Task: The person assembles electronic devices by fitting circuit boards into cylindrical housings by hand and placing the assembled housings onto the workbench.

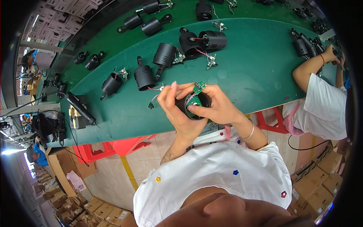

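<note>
Both my hands are around a black cylindrical housing (205, 100), its open end facing up. My left hand (180, 115) wraps its left side, fingers closed against it. My right hand (219, 105) grips the right side, its thumb reaching in over a round green circuit board (194, 101) inside the opening. A small green board (199, 87) on thin wires sticks out at the far rim, beside my right fingers. Just beyond my hands lie similar black housings, one (143, 77) with wires and a little board (151, 106) trailing out.
An electric screwdriver (80, 108) rests on a stand at the left of the green table (249, 83). More housings (213, 39) with dangling wires lie across the far side. A co-worker's arm (312, 70) works at the right. Red stools (124, 145) stand below the near edge.
</note>
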`<state>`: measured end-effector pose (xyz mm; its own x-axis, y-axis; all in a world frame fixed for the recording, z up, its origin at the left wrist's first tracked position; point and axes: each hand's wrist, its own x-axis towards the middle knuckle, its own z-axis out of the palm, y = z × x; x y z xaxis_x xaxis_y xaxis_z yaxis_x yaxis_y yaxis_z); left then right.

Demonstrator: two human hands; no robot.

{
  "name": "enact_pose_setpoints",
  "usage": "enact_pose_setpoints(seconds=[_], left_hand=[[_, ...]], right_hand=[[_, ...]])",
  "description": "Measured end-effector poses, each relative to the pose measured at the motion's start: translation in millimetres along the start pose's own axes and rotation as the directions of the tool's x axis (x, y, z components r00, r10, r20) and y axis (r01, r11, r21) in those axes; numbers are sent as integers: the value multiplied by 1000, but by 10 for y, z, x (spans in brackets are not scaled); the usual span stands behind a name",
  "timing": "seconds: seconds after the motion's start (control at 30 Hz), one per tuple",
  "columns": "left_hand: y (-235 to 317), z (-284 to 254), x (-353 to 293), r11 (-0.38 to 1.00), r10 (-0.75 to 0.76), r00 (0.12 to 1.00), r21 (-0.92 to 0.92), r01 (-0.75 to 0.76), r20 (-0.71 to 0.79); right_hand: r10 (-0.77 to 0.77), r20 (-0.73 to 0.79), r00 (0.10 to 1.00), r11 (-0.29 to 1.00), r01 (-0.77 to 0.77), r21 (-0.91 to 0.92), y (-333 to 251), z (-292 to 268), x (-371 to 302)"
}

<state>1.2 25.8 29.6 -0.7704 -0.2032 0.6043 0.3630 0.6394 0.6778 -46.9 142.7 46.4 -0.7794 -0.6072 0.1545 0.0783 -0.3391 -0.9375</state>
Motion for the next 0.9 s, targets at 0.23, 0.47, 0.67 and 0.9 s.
enact_pose_setpoints(seconds=[0.23,0.47,0.67,0.9], left_hand=[[29,-31,-14,988,-45,999,-145,45,-2],[49,-53,-56,986,-65,997,-153,71,44],[68,-19,-55,988,-44,997,-142,54,71],[17,-68,2,997,-3,998,-71,8,71]], right_hand=[[-43,-96,994,996,50,73,-33,-52,39],[-210,-204,956,928,129,-349,-159,-21,-50],[-501,-315,806,787,274,-553,-167,118,-112],[-398,-361,843,885,250,-392,-261,197,-156]])
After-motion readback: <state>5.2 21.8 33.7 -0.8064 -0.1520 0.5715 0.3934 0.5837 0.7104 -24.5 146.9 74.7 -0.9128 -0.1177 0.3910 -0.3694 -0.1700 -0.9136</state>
